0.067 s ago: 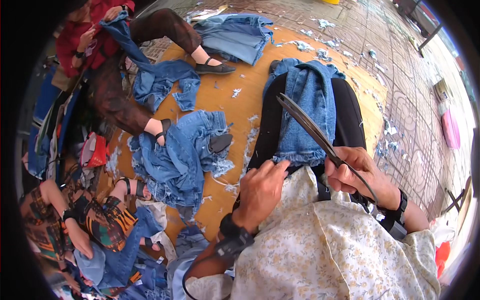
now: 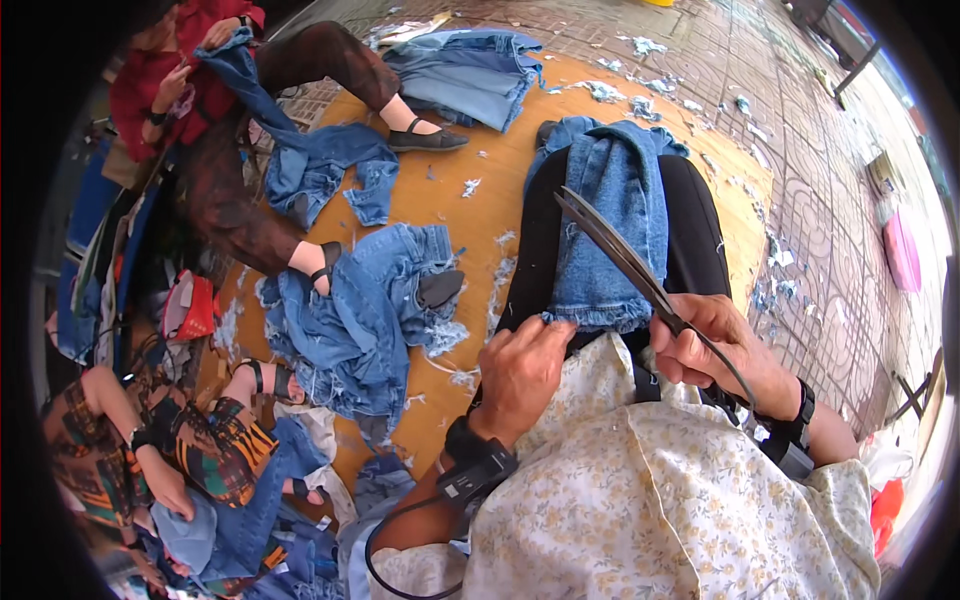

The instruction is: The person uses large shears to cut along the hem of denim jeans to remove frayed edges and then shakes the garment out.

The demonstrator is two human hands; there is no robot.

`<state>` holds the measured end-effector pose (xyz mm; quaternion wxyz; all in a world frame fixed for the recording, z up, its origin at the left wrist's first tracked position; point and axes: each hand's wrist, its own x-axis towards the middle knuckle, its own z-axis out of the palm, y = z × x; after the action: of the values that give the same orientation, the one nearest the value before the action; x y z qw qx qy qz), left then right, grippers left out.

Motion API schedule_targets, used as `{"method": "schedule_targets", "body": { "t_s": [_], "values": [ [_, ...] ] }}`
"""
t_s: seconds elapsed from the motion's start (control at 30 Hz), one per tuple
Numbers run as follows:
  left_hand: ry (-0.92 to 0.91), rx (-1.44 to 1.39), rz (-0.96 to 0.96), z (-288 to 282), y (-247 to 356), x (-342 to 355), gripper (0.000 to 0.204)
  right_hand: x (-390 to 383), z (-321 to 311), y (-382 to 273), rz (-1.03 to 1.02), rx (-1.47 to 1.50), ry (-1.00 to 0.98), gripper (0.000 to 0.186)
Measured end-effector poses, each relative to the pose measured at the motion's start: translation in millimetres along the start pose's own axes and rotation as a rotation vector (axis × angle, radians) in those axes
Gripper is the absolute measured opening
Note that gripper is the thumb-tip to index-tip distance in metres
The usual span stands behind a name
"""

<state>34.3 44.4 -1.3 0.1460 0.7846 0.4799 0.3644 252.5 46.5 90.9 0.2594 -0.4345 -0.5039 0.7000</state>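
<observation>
Across my lap lies a blue denim jeans leg [image 2: 612,230], its frayed hem [image 2: 600,318] towards me. My left hand [image 2: 520,375] is closed at the left corner of that hem, thumb and fingers pinching the edge; the fingertips are partly hidden. A pair of long dark metal scissors [image 2: 622,258] is in my right hand [image 2: 708,345], which is closed around the handles. Its blades point up and to the left over the denim, close together and apart from the hem.
A frayed denim pile [image 2: 360,310] lies on the orange-brown board [image 2: 480,215], with folded jeans [image 2: 465,75] farther off. A person in a red top [image 2: 180,90] holds denim at upper left; another in patterned clothes [image 2: 210,440] sits lower left. Blue scraps [image 2: 605,92] litter the paving.
My left hand has shifted very slightly left and its wrist has turned a little. The right hand and the scissors stay in place.
</observation>
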Motion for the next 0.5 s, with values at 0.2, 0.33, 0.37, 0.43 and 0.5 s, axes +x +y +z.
{"method": "schedule_targets", "body": {
  "t_s": [0.2, 0.33, 0.37, 0.43, 0.5],
  "values": [
    [-0.117, -0.022, 0.071, -0.9, -6.0, 1.3, 0.009, -5.8, -10.0, 8.6, -0.029, 0.035, 0.04, 0.048],
    [-0.042, -0.067, 0.027, -7.3, 1.4, -12.9, 0.01, -8.4, -11.5, 11.0, -0.044, 0.025, 0.028, 0.046],
    [0.007, -0.108, 0.015, -6.2, 4.4, -14.3, 0.01, -8.3, -11.9, 12.4, -0.042, 0.038, 0.028, 0.046],
    [-0.01, -0.024, 0.016, -0.7, 4.8, -7.4, 0.009, -7.6, -13.1, 14.6, -0.042, 0.063, 0.03, 0.046],
    [-0.019, 0.034, 0.024, 4.2, 0.9, -2.5, 0.009, -6.8, -13.3, 15.6, -0.024, 0.07, 0.023, 0.045]
  ]
}}
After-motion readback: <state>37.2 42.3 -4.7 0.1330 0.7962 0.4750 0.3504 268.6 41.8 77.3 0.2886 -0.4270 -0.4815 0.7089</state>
